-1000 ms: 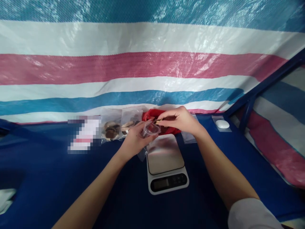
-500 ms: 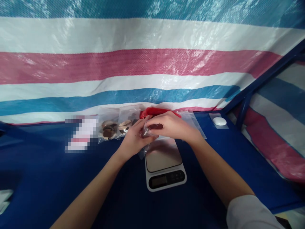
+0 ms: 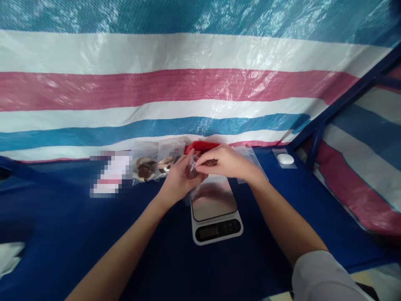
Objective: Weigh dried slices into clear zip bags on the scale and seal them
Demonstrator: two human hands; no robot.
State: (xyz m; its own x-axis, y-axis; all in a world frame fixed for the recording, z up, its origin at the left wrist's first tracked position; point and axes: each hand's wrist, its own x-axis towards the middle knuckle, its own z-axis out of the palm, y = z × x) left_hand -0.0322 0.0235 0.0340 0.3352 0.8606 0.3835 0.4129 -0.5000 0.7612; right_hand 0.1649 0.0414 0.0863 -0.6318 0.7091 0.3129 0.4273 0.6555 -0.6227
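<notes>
- While the left hand (image 3: 177, 182) steadies a clear plastic cup (image 3: 192, 166), the right hand (image 3: 226, 161) reaches across to its mouth from the other side.
- The left grip is curled partway closed, thumb on the near side and fingers on the far side, with the cup between them.
- The right grip is bunched small, thumb and fingertips close together at the rim; whether they pinch anything, I cannot tell from where I stand.
- The cup is at the far end of the digital kitchen scale (image 3: 216, 234), seemingly raised rather than set on its plate.
- Behind the hands lies a red plastic bag (image 3: 200, 146). Two zip bags (image 3: 145, 166) of dried brown-and-pale slices sit just left of it, and a flat clear bag (image 3: 250, 155) shows past the right wrist, all on the blue desk (image 3: 78, 234).
- As I judge it, the step in hand is fingertip work at the cup's mouth.
- What the next move calls for, I'd say, is a level cup, a light squeeze on its thin wall, and right fingertips that clear the rim without tipping it.
</notes>
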